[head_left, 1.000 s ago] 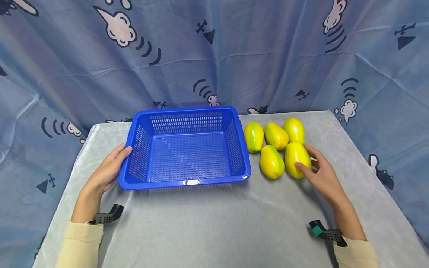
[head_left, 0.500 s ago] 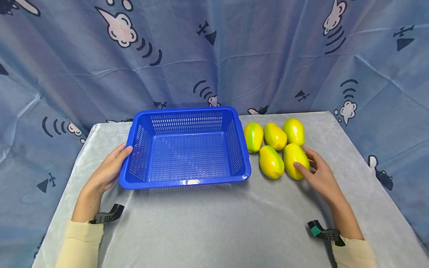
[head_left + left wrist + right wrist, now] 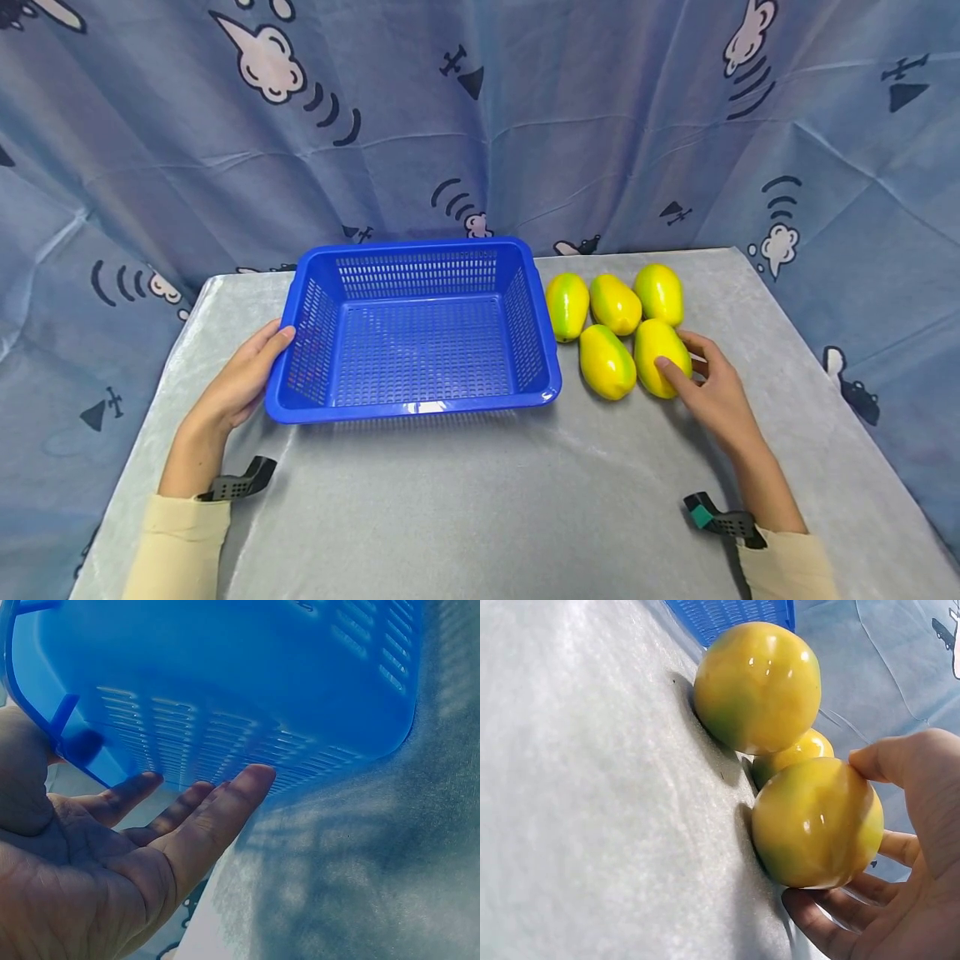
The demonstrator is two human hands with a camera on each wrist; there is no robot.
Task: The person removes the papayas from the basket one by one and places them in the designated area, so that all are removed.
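Observation:
My left hand [image 3: 243, 375] holds the left side of a blue plastic basket [image 3: 420, 409], thumb at the rim. In the left wrist view, the fingers [image 3: 225, 806] of that hand lie along the slotted outer wall. At the right, my right hand [image 3: 716, 392] grips a yellow-green mango [image 3: 660, 354], thumb on the near side and fingers around the far right side. The right wrist view has this mango [image 3: 817, 825] low on the table between thumb and fingertips. Close to its left lies another mango [image 3: 607, 363], with a third mango [image 3: 659, 295] right behind it.
Two more mangoes stand in the back row, one mango [image 3: 567, 306] beside the basket's right wall and one mango [image 3: 616, 304] to its right. A grey cloth covers the table [image 3: 465, 508]. A blue patterned curtain [image 3: 570, 108] hangs behind the table's far edge.
My right hand and the mango in it have shifted slightly to the left, closer to the neighbouring mango. The left hand and basket stay in place.

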